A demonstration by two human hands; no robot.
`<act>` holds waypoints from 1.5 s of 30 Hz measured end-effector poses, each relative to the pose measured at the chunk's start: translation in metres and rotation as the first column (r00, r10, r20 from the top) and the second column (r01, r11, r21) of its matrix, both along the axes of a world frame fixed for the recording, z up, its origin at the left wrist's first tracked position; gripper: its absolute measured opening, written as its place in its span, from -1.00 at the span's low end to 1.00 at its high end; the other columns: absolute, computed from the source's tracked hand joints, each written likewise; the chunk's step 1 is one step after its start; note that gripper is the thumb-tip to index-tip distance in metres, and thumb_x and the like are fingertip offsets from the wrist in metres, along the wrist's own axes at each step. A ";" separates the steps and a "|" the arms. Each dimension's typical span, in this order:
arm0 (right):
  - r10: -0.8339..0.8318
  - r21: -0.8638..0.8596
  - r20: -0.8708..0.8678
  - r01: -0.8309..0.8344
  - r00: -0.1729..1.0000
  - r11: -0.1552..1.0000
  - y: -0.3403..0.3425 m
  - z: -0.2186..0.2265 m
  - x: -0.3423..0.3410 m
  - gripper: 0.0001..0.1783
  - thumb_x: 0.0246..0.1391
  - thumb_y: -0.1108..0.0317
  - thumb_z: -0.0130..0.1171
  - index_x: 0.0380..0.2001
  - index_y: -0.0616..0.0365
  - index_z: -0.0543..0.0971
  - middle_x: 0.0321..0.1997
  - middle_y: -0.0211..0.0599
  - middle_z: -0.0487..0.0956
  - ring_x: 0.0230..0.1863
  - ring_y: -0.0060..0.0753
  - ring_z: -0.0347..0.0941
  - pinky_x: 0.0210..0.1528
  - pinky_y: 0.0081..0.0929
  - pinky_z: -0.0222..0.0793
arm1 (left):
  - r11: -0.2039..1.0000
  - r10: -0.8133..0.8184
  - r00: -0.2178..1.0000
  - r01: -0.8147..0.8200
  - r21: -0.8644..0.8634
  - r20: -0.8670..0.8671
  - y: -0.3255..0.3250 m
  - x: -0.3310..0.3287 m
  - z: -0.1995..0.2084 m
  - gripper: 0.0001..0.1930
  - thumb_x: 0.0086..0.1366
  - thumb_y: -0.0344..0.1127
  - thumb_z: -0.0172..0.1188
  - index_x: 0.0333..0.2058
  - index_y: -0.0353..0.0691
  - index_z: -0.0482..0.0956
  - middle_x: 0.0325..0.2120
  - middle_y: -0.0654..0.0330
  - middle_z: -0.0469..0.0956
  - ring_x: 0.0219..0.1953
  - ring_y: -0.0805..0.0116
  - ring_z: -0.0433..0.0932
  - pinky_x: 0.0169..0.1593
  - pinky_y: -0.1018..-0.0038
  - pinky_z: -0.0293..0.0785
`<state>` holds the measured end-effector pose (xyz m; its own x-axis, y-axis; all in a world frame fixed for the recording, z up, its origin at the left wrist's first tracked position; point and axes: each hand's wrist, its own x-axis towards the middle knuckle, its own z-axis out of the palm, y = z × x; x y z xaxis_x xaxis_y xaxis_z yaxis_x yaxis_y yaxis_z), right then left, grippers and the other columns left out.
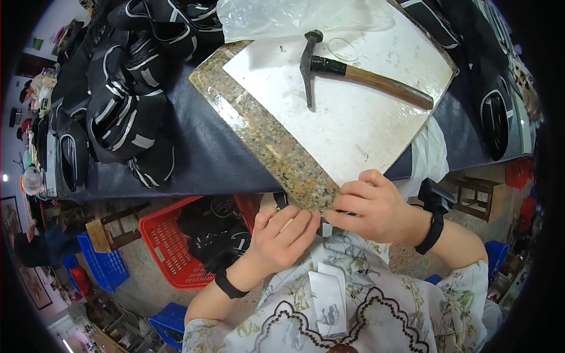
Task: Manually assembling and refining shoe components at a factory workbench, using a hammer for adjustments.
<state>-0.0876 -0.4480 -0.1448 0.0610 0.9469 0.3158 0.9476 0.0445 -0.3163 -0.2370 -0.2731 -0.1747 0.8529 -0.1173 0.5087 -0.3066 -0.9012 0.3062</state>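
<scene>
My left hand (285, 236) is curled at the near corner of a speckled granite slab (288, 153), its fingertips pressed together. Close beside it, my right hand (376, 212) pinches at the same corner, thumb and forefinger nearly touching the left fingertips. Part of a dark piece with a pale edge (281, 201) shows behind my left fingers. What the fingertips grip is mostly hidden. On the white board (353, 123) that covers much of the slab lies a hammer (376, 83) with a dark metal head and a wooden handle.
Piles of black pieces with white trim (126, 112) crowd the dark table (206, 159) at left. More black pieces (494, 112) lie at right. Clear plastic sheeting (300, 20) covers the board's far edge. A red crate (168, 247) with black items stands below the table, near my left arm.
</scene>
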 end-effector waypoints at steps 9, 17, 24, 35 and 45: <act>0.060 -0.051 0.041 -0.058 0.997 0.997 -0.001 0.005 0.004 -0.78 -0.14 0.28 0.09 -0.35 0.02 0.55 -0.37 -0.55 0.43 -0.19 -0.51 0.38 -0.10 -0.43 0.23 | 0.890 0.046 0.998 -0.061 -0.452 -0.044 0.003 0.000 -0.012 -0.61 -0.14 -0.43 0.45 -0.27 -0.30 0.55 -0.34 0.13 0.54 -0.27 0.16 0.50 -0.15 0.33 0.34; -0.015 -0.032 -0.044 0.013 0.999 0.999 -0.005 0.006 0.003 -0.81 -0.16 0.28 0.19 -0.39 0.01 0.54 -0.38 -0.54 0.44 -0.18 -0.48 0.40 -0.11 -0.42 0.23 | 0.958 0.000 1.000 -0.008 -0.288 -0.027 -0.002 0.004 -0.004 -0.65 -0.14 -0.51 0.37 -0.27 -0.22 0.61 -0.34 0.19 0.52 -0.33 0.23 0.48 -0.25 0.36 0.35; -0.029 0.002 -0.097 0.030 0.995 1.000 -0.005 -0.003 -0.001 -0.80 -0.17 0.34 0.18 -0.36 0.04 0.55 -0.39 -0.50 0.44 -0.21 -0.46 0.41 -0.15 -0.46 0.24 | 0.976 -0.149 0.989 0.147 -0.162 0.001 0.012 0.007 -0.003 -0.68 -0.12 -0.47 0.38 -0.29 -0.21 0.63 -0.38 0.22 0.50 -0.33 0.24 0.47 -0.26 0.37 0.37; 0.003 -0.021 -0.071 -0.005 0.997 1.000 -0.006 -0.004 0.002 -0.75 -0.17 0.34 0.11 -0.31 0.03 0.56 -0.37 -0.53 0.43 -0.20 -0.51 0.39 -0.13 -0.47 0.24 | 0.962 -0.183 0.982 0.170 -0.214 -0.043 0.012 0.014 0.000 -0.67 -0.15 -0.49 0.38 -0.30 -0.19 0.61 -0.37 0.22 0.49 -0.34 0.22 0.46 -0.31 0.37 0.38; 0.087 -0.082 0.038 -0.084 0.995 0.993 -0.006 0.003 0.005 -0.69 -0.09 0.28 0.10 -0.20 -0.03 0.59 -0.34 -0.57 0.45 -0.17 -0.52 0.40 -0.11 -0.40 0.22 | 0.970 -0.153 0.986 0.162 -0.180 0.063 0.013 0.010 -0.005 -0.67 -0.12 -0.41 0.41 -0.29 -0.24 0.62 -0.37 0.21 0.51 -0.35 0.24 0.47 -0.33 0.36 0.39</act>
<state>-0.0830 -0.4538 -0.1415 -0.0327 0.9704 0.2393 0.9537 0.1020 -0.2830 -0.2268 -0.2599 -0.1798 0.8048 -0.1488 0.5746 -0.4588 -0.7701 0.4431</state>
